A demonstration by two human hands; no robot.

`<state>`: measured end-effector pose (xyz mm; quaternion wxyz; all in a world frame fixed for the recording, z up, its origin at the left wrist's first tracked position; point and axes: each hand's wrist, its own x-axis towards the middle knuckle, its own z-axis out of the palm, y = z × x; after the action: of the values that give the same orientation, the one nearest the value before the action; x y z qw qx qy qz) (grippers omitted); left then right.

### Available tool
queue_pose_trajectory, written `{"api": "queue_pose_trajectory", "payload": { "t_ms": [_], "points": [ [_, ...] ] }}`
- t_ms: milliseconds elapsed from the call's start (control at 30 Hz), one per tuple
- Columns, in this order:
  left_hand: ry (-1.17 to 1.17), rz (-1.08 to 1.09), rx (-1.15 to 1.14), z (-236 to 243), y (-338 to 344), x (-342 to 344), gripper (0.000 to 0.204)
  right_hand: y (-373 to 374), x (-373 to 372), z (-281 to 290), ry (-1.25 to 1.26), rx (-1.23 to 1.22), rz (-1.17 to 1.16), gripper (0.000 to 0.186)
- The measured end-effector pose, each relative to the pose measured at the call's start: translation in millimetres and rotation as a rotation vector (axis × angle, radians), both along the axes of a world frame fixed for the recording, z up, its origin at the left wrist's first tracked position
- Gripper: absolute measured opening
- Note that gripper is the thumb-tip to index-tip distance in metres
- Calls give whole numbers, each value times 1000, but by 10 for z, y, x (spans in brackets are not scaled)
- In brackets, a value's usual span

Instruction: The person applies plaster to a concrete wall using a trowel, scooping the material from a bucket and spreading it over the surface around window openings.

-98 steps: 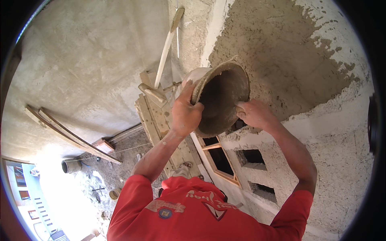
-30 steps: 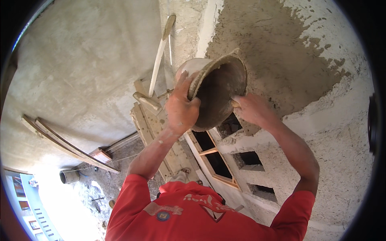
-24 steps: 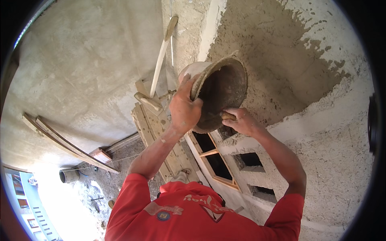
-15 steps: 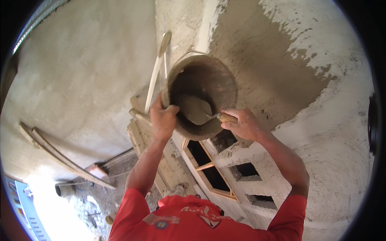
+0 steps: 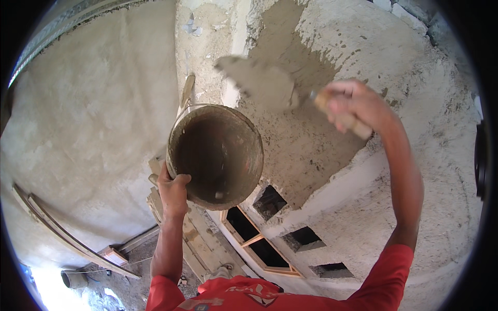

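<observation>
My left hand (image 5: 174, 191) grips the rim of a mortar-stained bucket (image 5: 248, 181), thumb inside and fingers outside. The bucket's mouth is turned up toward me, and its inside is dark with wet residue. My right hand (image 5: 358, 106) is wrapped round the wooden handle of a trowel (image 5: 270, 85), raised above and right of the bucket. Mortar covers the trowel's blade, which is blurred by motion and points to the left. Behind it, a patch of wet mortar (image 5: 301, 166) coats the wall, with splatters along its right edge.
A smooth plastered wall (image 5: 98, 114) stands on the left, with long curved wooden strips (image 5: 72, 228) against it. Below are wooden planks (image 5: 199, 249), a wood-framed opening (image 5: 254, 238) and several square holes in the rough wall (image 5: 410, 207). Another bucket (image 5: 75, 280) lies at lower left.
The trowel has come out of the bucket with mortar on its blade and swung up over the wall. My left hand and the bucket have shifted left and down in view.
</observation>
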<state>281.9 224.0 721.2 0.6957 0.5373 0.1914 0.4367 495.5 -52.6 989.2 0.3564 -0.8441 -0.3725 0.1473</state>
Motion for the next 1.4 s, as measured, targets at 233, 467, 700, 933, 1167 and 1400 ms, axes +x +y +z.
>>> {"api": "queue_pose_trajectory", "payload": {
  "t_ms": [233, 467, 700, 933, 1167, 1400],
  "points": [
    [91, -58, -4, -240, -268, 90, 53, -864, 623, 836, -776, 139, -542, 59],
    [117, -77, 46, -448, -443, 169, 52, -893, 103, -709, -315, -184, -263, 68],
    [93, -107, 70, -568, -768, 254, 55, -534, -460, -2305, 496, -360, -47, 63],
    [47, -73, 61, -666, -936, 274, 58, -95, -581, -2981, 866, 160, -196, 57],
    [114, -73, 86, -664, -1038, 355, 58, 268, -684, -3075, -182, -15, 57, 55],
    [196, -136, 171, -539, -762, 229, 57, -60, -470, -2533, -703, -753, 642, 48]
  ]
}}
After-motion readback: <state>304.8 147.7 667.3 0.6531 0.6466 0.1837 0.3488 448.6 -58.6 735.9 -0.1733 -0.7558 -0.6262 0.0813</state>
